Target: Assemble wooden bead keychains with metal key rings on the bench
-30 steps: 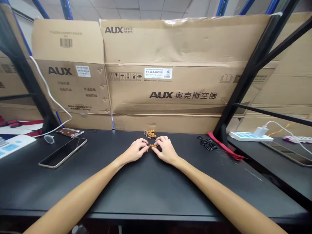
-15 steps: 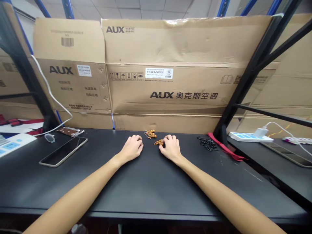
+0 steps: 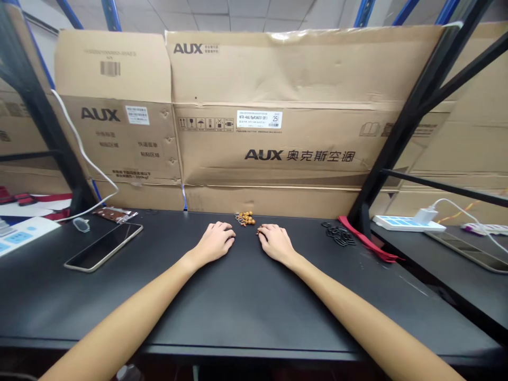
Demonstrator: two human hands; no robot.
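Lying beyond, between loosely curled hands (image 3: 216, 242) — brown beaded charms (image 3: 246, 218); hands' hold unclear.

A free lane runs over the counter (image 3: 246, 307) from its front edge up between the left hand (image 3: 215, 242) and right hand (image 3: 277, 243) to the brown beads (image 3: 248, 219); the upright cardboard (image 3: 270, 172) closes the back edge; the phone (image 3: 103, 246) obstructs the left side, the black rings (image 3: 339, 235) and red strap (image 3: 367, 241) the right.
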